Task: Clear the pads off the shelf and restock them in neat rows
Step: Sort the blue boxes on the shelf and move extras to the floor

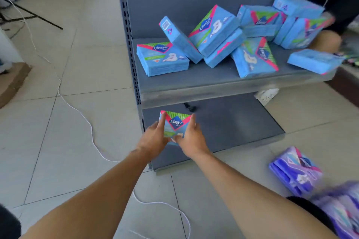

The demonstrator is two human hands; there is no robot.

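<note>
Over the bottom shelf [223,122], toward its 9 o'clock corner, I have one blue pack [175,125] upright between both hands: the left hand [154,137] has its fingers [161,120] pinching the pack's 9 o'clock edge, the right hand [191,138] pinching the 3 o'clock edge, thumbs meeting near the bottom. I cannot tell whether the pack is touching the shelf or hanging just above it.

The main risk, as I judge it, is the pack toppling once I let go; it is a soft, thin thing and has no neighbour to lean on down here. Setting it askew would also throw off every row built against it.

On the upper shelf [194,83] the other blue packs [213,31] lie in a leaning jumble (several propped on each other), and the one at 3 o'clock [314,60] overhangs the edge, so a careless pull could bring several sliding off. The purple packs [295,170] on the floor [58,122] at 4 o'clock sit near my right elbow and could be scattered.
</note>
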